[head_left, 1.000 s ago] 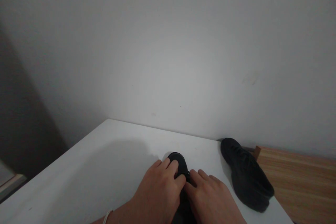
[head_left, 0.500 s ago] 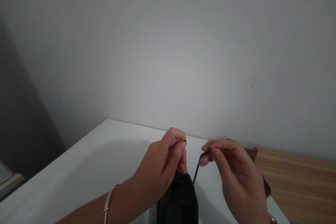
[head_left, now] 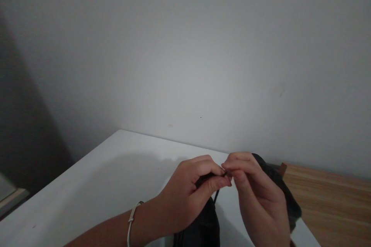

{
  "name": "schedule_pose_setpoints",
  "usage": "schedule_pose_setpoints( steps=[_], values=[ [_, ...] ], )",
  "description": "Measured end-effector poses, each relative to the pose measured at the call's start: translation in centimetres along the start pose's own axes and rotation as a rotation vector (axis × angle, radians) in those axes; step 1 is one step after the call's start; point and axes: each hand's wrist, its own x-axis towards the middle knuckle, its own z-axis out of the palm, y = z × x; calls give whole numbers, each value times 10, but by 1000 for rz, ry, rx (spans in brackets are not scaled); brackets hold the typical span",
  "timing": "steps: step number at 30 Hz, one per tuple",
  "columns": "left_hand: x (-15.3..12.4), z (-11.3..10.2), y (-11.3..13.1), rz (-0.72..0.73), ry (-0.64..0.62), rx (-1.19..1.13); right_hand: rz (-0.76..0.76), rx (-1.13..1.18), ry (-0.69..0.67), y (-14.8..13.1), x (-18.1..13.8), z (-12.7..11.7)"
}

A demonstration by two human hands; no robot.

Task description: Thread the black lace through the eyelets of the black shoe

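Observation:
A black shoe (head_left: 199, 225) lies on the white table (head_left: 110, 177) right under my hands, mostly covered by them. My left hand (head_left: 188, 195) and my right hand (head_left: 255, 197) are raised above it with fingertips touching, each pinching a thin black lace (head_left: 216, 197) that runs down to the shoe. A thin white bracelet (head_left: 131, 220) circles my left wrist. A second black shoe (head_left: 282, 191) lies behind my right hand, partly hidden by it.
A plain grey wall rises behind the table. A wooden surface (head_left: 330, 204) adjoins the table on the right. A dark gap lies off the table's left edge.
My hands rose from resting on the near shoe, pulled the lace ends up and apart, and have now come together with fingertips meeting.

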Motion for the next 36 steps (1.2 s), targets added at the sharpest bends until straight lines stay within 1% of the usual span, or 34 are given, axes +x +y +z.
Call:
schedule_pose_setpoints(
  steps=[2, 5, 7, 9, 11, 14, 16, 19, 21, 22, 25, 27, 29, 31, 33, 34, 36],
  values=[
    [-1, 0, -2, 50, 31, 27, 139, 132, -11, 12, -8, 0],
    [-3, -1, -7, 122, 52, 74, 318, 315, -143, 27, -18, 1],
    [-4, -2, -8, 217, 50, 128, 365, 406, -188, 29, -19, 4],
    [-5, -3, -7, 322, 60, 198, 399, 468, -163, 27, -18, 8],
    [-6, -3, -7, 388, 81, 258, 451, 518, -154, 23, -15, 13],
    [-7, -3, -7, 410, 91, 297, 551, 620, -188, 21, -14, 20],
    [-7, -2, -7, 418, 86, 305, 592, 713, -209, 22, -15, 24],
    [-8, -3, -6, 368, 137, 308, 586, 808, -237, 23, -16, 24],
    [-9, -5, -6, 303, 163, 270, 553, 786, -224, 23, -14, 20],
    [-10, -6, -6, 268, 156, 222, 535, 761, -203, 22, -13, 18],
    [-16, -11, -10, 146, 98, -46, 523, 733, -132, 23, -13, 10],
    [-23, -15, -16, 10, 58, -282, 539, 781, -105, 25, -17, 6],
    [-31, -19, -23, -136, 46, -453, 559, 830, -85, 29, -24, 3],
    [-41, -25, -32, -233, 68, -491, 551, 845, -58, 33, -32, -2],
    [-51, -32, -43, -278, 114, -452, 540, 827, -14, 37, -40, -9],
    [-56, -37, -48, -302, 140, -425, 556, 807, 20, 38, -44, -13],
    [-66, -45, -58, -360, 182, -377, 653, 748, 98, 40, -52, -22]
  ],
)
